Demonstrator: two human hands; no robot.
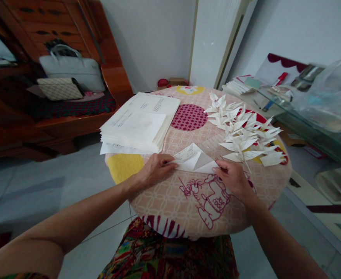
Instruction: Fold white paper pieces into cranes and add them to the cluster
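Left hand (159,168) and right hand (231,176) pinch opposite ends of a folded sheet (192,161) held between them, with open room toward the near edge of the cloth-covered round table (164,207). White and partly printed, the sheet rises to a creased peak; beyond it lie a paper stack (140,124) at left and pointed paper pieces (240,135) at right.

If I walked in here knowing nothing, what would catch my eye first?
Probably the crowd of spiky folded paper shapes on the right of the patterned tablecloth. Next, the creased sheet in the middle, held between the left hand and the right hand, and the thick stack of paper beyond the left hand.
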